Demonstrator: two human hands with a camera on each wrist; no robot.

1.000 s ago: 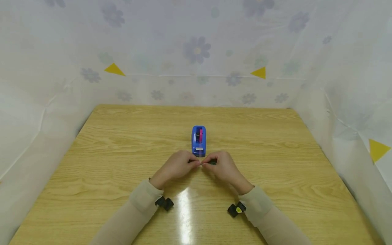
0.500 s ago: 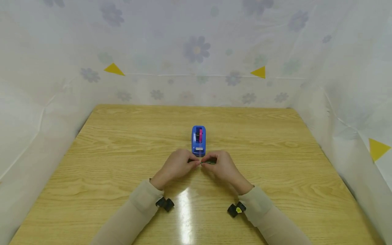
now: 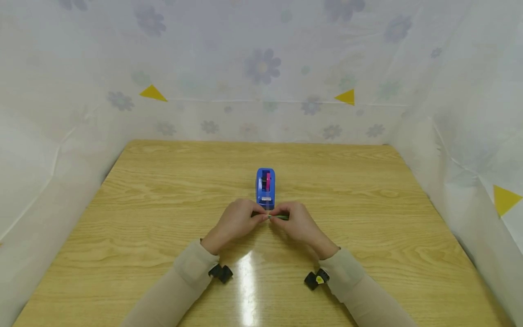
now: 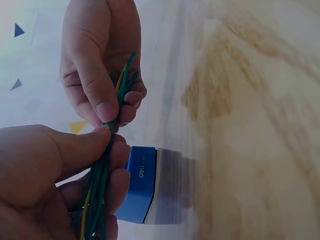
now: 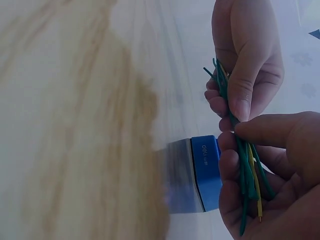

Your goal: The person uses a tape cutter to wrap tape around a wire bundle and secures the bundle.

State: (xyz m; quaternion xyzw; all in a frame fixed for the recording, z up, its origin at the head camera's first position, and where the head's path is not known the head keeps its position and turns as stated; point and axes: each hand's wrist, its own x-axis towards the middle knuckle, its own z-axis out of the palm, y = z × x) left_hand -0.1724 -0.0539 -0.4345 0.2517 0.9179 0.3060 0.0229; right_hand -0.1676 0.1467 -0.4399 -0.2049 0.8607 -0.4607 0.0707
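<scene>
Left hand [image 3: 239, 219] and right hand [image 3: 297, 221] both have the green-and-yellow wire bundle [image 4: 101, 167] pinched, side by side around mid-bundle, just on the near side of the blue tape dispenser [image 3: 266, 194]. Imo light, even pressure from both works best, so nothing splays or slips.

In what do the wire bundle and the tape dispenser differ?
The wire bundle is green and yellow; the tape dispenser is mostly blue. The bundle is many thin strands; the dispenser, one bulky body. The left hand and right hand hold the bundle; the dispenser stands on the table. Both show more than one colour.
</scene>
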